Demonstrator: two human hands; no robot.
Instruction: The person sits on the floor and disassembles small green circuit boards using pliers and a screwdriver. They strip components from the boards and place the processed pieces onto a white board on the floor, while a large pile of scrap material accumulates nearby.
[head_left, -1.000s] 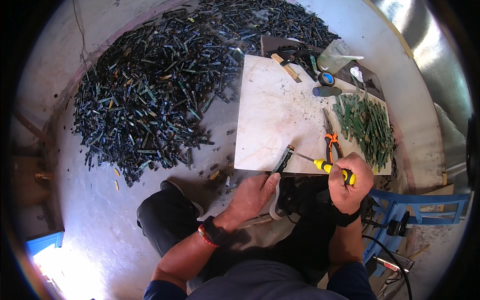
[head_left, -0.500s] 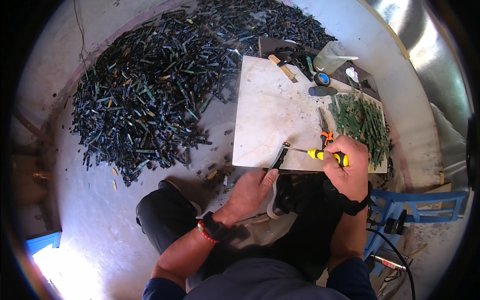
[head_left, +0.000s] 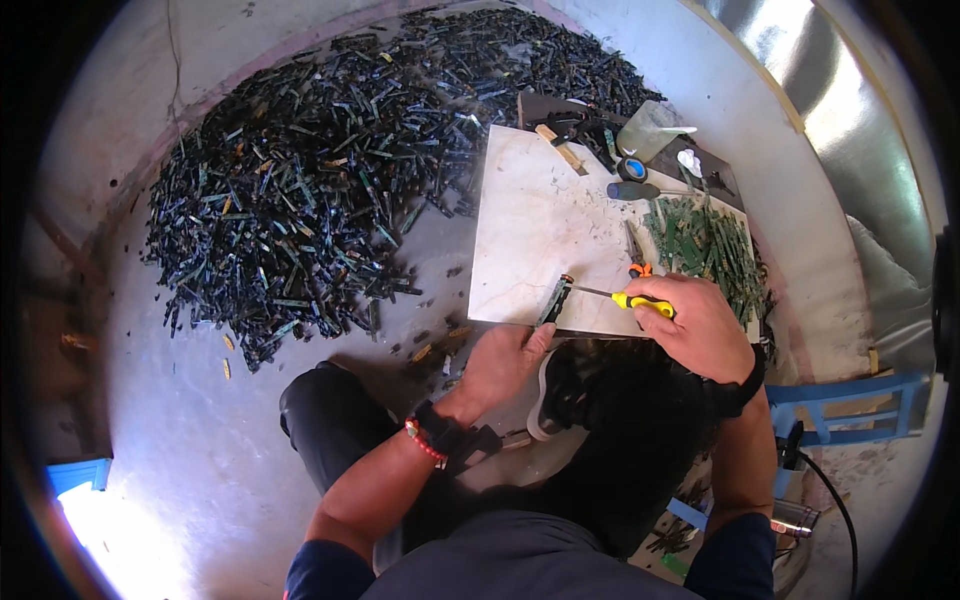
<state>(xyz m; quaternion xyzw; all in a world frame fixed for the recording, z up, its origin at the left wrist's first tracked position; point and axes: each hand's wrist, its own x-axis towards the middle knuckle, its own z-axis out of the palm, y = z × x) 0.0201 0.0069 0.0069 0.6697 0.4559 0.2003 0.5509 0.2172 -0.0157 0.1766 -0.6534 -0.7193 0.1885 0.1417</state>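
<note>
My left hand pinches the lower end of a narrow dark circuit-board strip at the near edge of a white board. The strip stands tilted, its top leaning right. In my right hand is a screwdriver with a yellow and black handle, its shaft pointing left. The tip meets the strip near its upper end; whether it is wedged in is too small to tell. Just beyond my right hand lie pliers with orange and black handles. Green strips are heaped on the board's right side.
A broad heap of dark strips covers the floor at the far left. On the board's far side are a dark-handled screwdriver, a tape roll and a yellowish piece. Behind stands a translucent container. A blue chair is at right.
My right wrist and forearm have swung to the right and the screwdriver tilts a little differently. The strip remains in my left hand. The whole view has shifted slightly.
</note>
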